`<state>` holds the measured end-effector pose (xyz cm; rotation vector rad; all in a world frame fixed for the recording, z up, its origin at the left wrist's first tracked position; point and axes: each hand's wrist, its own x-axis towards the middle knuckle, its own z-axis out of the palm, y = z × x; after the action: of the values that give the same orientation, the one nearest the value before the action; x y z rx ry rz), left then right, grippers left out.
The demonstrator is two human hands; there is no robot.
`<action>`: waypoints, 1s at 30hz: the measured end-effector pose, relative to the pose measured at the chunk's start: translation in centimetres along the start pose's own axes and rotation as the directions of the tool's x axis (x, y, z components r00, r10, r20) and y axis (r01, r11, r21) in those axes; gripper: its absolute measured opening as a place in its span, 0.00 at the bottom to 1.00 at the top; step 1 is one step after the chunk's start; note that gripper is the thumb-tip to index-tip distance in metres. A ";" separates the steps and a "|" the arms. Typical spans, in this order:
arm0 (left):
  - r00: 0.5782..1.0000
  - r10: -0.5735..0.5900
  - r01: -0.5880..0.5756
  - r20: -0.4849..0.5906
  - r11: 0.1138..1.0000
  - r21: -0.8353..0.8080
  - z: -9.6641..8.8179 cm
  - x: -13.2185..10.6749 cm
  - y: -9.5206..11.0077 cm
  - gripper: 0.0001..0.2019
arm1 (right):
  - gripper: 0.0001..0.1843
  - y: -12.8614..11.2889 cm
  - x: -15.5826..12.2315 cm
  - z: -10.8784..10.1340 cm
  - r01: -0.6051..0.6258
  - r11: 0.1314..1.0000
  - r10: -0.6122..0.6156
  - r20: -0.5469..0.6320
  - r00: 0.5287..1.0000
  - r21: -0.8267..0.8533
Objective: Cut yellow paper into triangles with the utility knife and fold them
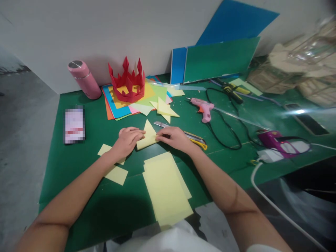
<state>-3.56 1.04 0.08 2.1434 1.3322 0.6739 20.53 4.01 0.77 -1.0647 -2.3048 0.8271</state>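
Note:
Between my two hands lies a folded piece of pale yellow paper (pixel 147 135), its pointed tip facing away from me. My left hand (pixel 128 140) presses on its left edge with the fingers together. At its right edge, my right hand (pixel 174 138) pinches the paper between thumb and fingers. A box cutter (pixel 195 136) with a yellow handle lies partly behind my right hand. Just beyond are folded yellow paper pieces (pixel 165 109) with sharp points. Nearer to me rests a stack of yellow paper sheets (pixel 168 189), and small yellow paper pieces (pixel 117 175) lie by my left forearm.
A red paper crown (pixel 128 87) stands on coloured sheets (pixel 110 105) at the back. A pink bottle (pixel 85 80) and a blurred-out phone-like object (pixel 74 125) are at left. To the right lie a pink glue gun (pixel 203 107), its black cable, and a purple device (pixel 275 141).

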 end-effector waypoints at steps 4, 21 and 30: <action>0.998 -0.049 0.045 -0.042 0.995 -0.091 -0.3 0.3 0.1 0.20 | 0.07 0.2 0.3 1.1 -0.071 0.997 0.069 -0.083 0.994 -0.031; 0.994 0.100 -0.104 0.033 0.980 0.167 0.9 -0.4 -0.6 0.12 | 0.09 0.6 0.8 2.5 -0.085 0.993 0.071 -0.171 0.983 -0.080; 0.992 0.119 -0.124 0.037 0.978 0.168 0.7 -0.3 -0.3 0.11 | 0.10 0.4 0.8 2.5 -0.093 0.984 0.066 -0.172 0.983 -0.149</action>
<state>-3.38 0.70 -0.67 2.3777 1.2932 0.5949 18.66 4.04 -1.15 -1.2515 -2.2262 0.5689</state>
